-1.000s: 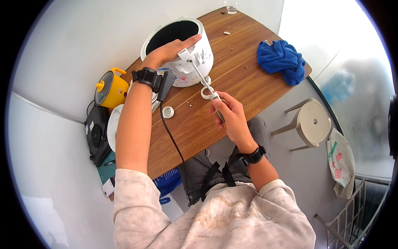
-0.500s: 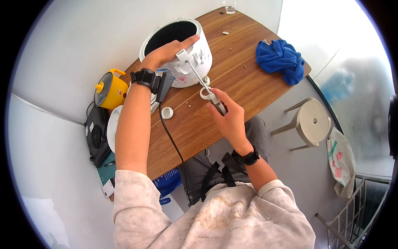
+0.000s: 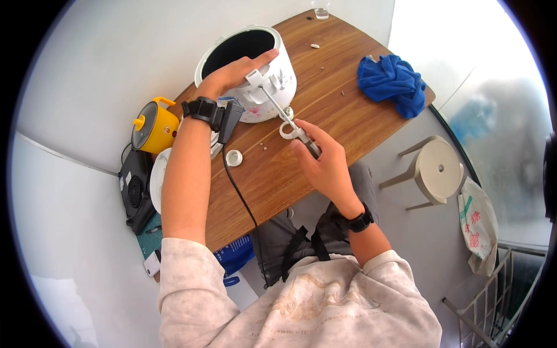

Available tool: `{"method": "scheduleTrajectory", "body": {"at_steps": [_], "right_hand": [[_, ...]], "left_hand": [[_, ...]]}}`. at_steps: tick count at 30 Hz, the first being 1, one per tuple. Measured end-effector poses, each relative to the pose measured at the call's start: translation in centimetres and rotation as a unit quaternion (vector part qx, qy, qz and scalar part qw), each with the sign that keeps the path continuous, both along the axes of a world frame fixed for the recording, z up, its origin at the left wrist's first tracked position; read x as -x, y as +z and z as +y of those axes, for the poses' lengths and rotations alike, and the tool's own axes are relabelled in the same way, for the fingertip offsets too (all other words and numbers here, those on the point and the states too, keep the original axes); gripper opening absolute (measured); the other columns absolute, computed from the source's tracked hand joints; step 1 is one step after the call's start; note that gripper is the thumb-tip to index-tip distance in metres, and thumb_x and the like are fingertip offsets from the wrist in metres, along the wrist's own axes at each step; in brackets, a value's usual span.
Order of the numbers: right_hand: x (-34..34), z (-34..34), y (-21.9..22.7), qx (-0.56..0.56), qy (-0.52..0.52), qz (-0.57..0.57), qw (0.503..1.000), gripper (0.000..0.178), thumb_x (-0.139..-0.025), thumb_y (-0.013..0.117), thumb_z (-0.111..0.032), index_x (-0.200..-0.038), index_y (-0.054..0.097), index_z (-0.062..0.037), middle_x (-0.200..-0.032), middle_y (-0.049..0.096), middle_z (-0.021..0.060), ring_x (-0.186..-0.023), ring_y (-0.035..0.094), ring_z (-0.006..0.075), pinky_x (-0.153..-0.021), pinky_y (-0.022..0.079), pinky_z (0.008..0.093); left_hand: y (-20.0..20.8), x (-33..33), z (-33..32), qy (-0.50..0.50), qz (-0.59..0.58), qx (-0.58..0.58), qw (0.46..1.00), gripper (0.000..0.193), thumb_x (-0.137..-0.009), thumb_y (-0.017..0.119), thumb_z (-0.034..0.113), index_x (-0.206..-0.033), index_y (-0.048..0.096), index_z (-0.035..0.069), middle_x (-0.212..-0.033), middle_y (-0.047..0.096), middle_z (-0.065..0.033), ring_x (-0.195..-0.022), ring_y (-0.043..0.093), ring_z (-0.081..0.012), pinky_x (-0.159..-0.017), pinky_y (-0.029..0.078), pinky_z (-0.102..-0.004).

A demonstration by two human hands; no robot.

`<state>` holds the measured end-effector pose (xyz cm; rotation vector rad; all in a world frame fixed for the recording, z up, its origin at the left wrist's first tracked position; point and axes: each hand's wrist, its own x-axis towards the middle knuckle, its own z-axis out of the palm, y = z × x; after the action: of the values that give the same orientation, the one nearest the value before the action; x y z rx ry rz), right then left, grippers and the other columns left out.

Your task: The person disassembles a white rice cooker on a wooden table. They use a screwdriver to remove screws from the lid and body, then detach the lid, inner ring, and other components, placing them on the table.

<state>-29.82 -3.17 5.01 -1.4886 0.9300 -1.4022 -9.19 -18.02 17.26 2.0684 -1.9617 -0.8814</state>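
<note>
A white rice cooker body (image 3: 278,81) with a floral print and dark interior stands at the table's far left side, its lid not on it. My left hand (image 3: 235,74) is closed over its near rim, one finger stretched along the edge. Beside that hand juts a white plastic bracket (image 3: 254,78). My right hand (image 3: 325,159) grips a screwdriver (image 3: 311,148) by its dark grey handle; the metal shaft slants up and its tip meets the cooker just below the bracket. A white ring-shaped piece (image 3: 285,131) sits by the handle's front; whether it encircles the shaft I cannot tell.
The wooden table (image 3: 331,75) carries a blue cloth (image 3: 391,84), a white cap (image 3: 234,158), small bits and a clear cup (image 3: 321,10). Left are a yellow electric pot (image 3: 155,129) and a black appliance (image 3: 136,188). A black cable (image 3: 243,200) crosses the near edge; a beige stool (image 3: 439,168) stands right.
My right hand and wrist have shifted slightly right and turned around the screwdriver's handle. The tip stays at the same spot; my left hand and the cooker hold nearly still.
</note>
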Motion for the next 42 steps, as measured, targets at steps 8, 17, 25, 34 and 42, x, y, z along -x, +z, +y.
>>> {"method": "scheduleTrajectory", "body": {"at_steps": [8,17,25,34,42], "right_hand": [[1.2,0.6,0.9,-0.209,0.12,-0.272,0.932,0.038,-0.097,0.059,-0.005,-0.134,0.063,-0.0017,-0.103,0.066,0.0067,-0.072,0.06,0.0101,-0.06,0.051,0.025],[1.6,0.5,1.7,0.028,-0.064,0.05,0.996,0.029,-0.09,0.07,-0.001,-0.119,0.072,-0.006,-0.102,0.07,0.0051,-0.072,0.064,0.013,-0.067,0.053,0.0288],[2.5,-0.1,3.8,0.316,-0.235,0.338,0.855,0.045,-0.068,0.069,-0.002,-0.111,0.074,-0.0129,-0.113,0.068,0.0039,-0.089,0.064,0.0201,-0.075,0.055,0.0342],[2.4,0.5,2.4,0.152,-0.115,0.212,0.958,0.035,-0.081,0.068,-0.001,-0.115,0.07,-0.008,-0.101,0.069,0.0088,-0.082,0.068,0.025,-0.069,0.055,0.0355],[2.7,0.9,1.7,-0.144,0.053,-0.074,0.985,0.024,-0.095,0.061,-0.009,-0.118,0.065,-0.002,-0.085,0.07,0.0064,-0.066,0.06,0.0085,-0.059,0.047,0.0247]], "left_hand": [[-0.1,0.0,-0.4,0.017,-0.011,-0.019,1.0,0.095,-0.083,0.044,0.087,-0.128,0.071,0.008,-0.131,0.066,-0.0159,-0.125,0.055,-0.0324,-0.113,0.029,-0.0502],[0.3,0.0,0.0,0.001,-0.005,-0.033,0.999,0.099,-0.081,0.045,0.089,-0.138,0.065,0.01,-0.143,0.057,-0.0177,-0.134,0.048,-0.0358,-0.117,0.025,-0.0506],[-0.7,-0.6,-0.7,-0.003,-0.007,0.003,1.0,0.104,-0.079,0.043,0.091,-0.133,0.067,0.005,-0.137,0.06,-0.0222,-0.129,0.052,-0.0391,-0.11,0.034,-0.0551],[0.1,0.2,-0.2,-0.009,-0.009,-0.006,1.0,0.1,-0.081,0.043,0.089,-0.128,0.07,0.005,-0.131,0.064,-0.0198,-0.124,0.055,-0.0365,-0.109,0.035,-0.0517],[-0.2,-0.2,-0.5,0.005,-0.008,-0.015,1.0,0.094,-0.083,0.044,0.087,-0.121,0.075,0.007,-0.124,0.069,-0.0165,-0.12,0.059,-0.032,-0.111,0.033,-0.0495]]}}
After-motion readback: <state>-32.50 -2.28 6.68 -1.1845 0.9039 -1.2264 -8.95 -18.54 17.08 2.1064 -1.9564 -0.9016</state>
